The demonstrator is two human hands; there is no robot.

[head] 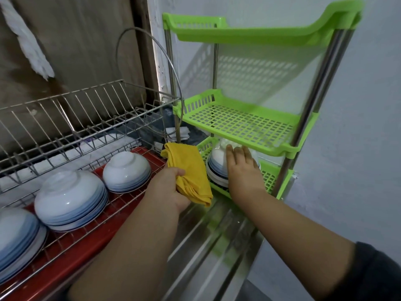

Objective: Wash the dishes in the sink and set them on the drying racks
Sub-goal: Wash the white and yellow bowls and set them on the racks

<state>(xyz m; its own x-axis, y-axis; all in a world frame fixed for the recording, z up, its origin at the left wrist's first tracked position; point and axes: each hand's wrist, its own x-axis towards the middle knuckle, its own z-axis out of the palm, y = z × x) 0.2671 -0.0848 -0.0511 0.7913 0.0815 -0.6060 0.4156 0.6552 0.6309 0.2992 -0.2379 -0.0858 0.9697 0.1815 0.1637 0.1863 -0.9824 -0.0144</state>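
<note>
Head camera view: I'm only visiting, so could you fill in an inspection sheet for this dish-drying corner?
Surface: stainless steel counter, wet-looking.
Job's things: three upturned blue-and-white ceramic bowls on the metal wire dish rack over a red tray; another upturned bowl stack on the green plastic shelf rack's lowest tier.
Clutter: round glass lid standing at the wire rack's end.
Hands: left hand grips a yellow cloth; right hand rests on the bowl stack.
Cables: nothing seen.
Surroundings: pale wall, white cloth hanging.
</note>
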